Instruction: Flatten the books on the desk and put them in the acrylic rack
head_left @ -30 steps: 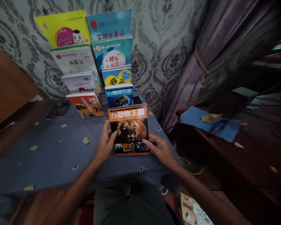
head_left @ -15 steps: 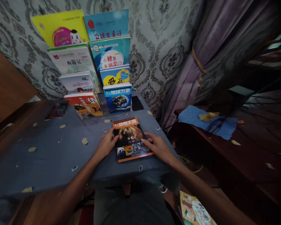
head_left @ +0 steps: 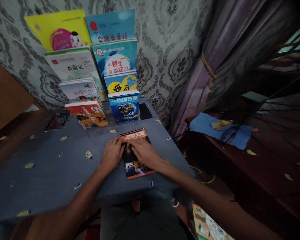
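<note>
An orange-edged animal book [head_left: 135, 135] with a lion cover lies flat on the grey tablecloth [head_left: 52, 166]. My left hand [head_left: 112, 154] rests at the book's left edge, fingers on the cover. My right hand [head_left: 145, 152] lies palm down across the middle of the cover, hiding the lion. Behind it a stepped display of picture books [head_left: 90, 66] leans against the patterned wall, with a blue earth book [head_left: 124, 106] in the front row.
A black phone [head_left: 145, 111] lies right of the earth book. A purple curtain [head_left: 215, 60] hangs at the right. A dark side table carries a blue cloth [head_left: 220, 128]. Another picture book [head_left: 210, 226] lies on the floor at lower right.
The lion book went from upright in both hands to flat on the table. My right hand slid from its right edge onto the cover.
</note>
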Tool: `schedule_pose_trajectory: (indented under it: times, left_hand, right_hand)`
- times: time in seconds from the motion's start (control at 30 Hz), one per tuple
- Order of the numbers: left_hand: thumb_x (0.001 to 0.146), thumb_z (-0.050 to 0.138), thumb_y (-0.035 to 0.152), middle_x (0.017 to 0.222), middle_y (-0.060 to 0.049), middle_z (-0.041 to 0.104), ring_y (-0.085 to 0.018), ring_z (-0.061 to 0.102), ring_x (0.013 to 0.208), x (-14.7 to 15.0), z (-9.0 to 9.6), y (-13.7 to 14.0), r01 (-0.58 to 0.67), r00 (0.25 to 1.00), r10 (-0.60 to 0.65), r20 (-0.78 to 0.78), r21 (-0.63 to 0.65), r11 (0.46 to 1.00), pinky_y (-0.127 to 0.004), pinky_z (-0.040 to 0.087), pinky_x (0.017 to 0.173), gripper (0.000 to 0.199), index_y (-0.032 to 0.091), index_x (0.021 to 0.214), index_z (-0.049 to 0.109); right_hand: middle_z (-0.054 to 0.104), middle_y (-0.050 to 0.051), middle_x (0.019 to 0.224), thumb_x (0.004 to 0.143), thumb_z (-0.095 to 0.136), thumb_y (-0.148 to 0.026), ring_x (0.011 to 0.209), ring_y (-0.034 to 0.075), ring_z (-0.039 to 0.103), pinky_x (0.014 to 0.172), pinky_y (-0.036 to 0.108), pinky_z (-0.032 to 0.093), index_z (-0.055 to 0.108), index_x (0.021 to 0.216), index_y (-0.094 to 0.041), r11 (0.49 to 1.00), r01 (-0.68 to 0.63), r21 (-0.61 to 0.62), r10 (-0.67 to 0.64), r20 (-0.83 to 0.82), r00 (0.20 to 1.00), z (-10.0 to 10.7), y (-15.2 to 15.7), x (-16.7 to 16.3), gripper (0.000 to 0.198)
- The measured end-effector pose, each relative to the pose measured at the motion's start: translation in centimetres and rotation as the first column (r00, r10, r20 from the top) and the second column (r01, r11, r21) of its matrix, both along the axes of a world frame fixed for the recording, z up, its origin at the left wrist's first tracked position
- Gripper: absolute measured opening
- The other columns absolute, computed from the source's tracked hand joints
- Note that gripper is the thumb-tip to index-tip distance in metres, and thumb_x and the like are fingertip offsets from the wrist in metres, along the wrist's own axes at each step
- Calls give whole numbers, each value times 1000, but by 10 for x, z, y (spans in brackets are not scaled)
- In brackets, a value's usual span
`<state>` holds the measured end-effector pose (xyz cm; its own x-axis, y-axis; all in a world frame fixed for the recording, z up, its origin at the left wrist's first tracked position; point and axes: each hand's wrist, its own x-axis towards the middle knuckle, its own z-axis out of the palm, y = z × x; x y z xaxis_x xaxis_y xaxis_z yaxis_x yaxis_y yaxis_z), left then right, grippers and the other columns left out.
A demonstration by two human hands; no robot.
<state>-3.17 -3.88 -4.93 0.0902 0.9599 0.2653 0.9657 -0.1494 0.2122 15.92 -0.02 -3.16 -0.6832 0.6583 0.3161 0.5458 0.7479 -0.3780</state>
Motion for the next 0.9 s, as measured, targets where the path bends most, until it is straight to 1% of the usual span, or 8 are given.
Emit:
schedule_pose_trajectory:
  times: [0.07,0.17,0.23,0.33,0.47,0.6,0.73,0.9]
  left_hand:
    - [99,49,21,132,-11,61,-26,58,119,-1,-5,0,4,1000,-4,-1,15,1000,-43,47,100,29,20,127,56]
    - [100,49,23,132,-12,62,-26,59,118,-1,-8,-1,0,999,1,-38,45,999,-44,47,100,29,20,128,56]
    - [100,48,25,132,-12,62,-27,59,118,0,-8,0,-7,998,10,-58,47,999,-44,47,100,29,19,127,57]
    - [100,48,24,133,-13,62,-27,59,117,1,-6,0,-18,998,20,-67,26,1000,-45,47,101,28,18,126,58]
    - [99,48,24,136,-13,61,-27,60,117,0,-5,0,-13,998,15,-55,29,999,-45,46,102,28,20,125,59]
    - [100,47,23,138,-14,60,-28,59,122,0,-4,0,-4,999,4,-39,14,1000,-47,46,103,29,20,126,59]
    - [100,47,21,145,-17,56,-30,55,131,1,-2,1,18,999,-18,-40,-7,1000,-50,43,108,32,16,129,58]
    - [100,45,20,143,-19,58,-30,57,130,2,-3,1,35,999,-34,-35,4,999,-52,45,108,33,16,130,58]
  right_hand:
    - [62,14,141,94,46,-11,130,23,59,111,41,44,53,143,-16,997,-73,-2,73,31,997,-7,9,-17,50]
    - [58,17,146,92,45,-6,138,25,52,117,47,37,50,145,-12,998,-67,-13,68,94,993,-16,25,-21,54]
    - [60,17,144,92,43,-4,136,25,54,118,48,35,52,143,-13,1000,-3,-12,4,114,993,-20,37,-9,52]
    - [64,12,140,94,39,-7,131,23,59,119,50,35,56,140,-18,993,120,-16,-118,93,989,-25,54,15,50]
    - [63,10,142,97,36,-11,136,24,55,118,55,35,58,138,-21,986,161,-50,-159,44,986,-33,63,33,47]
    - [61,9,143,98,37,-12,137,24,54,118,58,34,58,139,-23,989,138,-59,-138,0,990,-36,63,31,48]
    - [58,11,147,98,40,-16,141,25,50,119,57,33,57,138,-21,993,96,-68,-96,-3,995,-33,56,37,44]
    - [58,12,147,99,47,-23,141,25,49,118,59,34,54,142,-22,998,27,-59,-29,-45,999,-32,19,72,43]
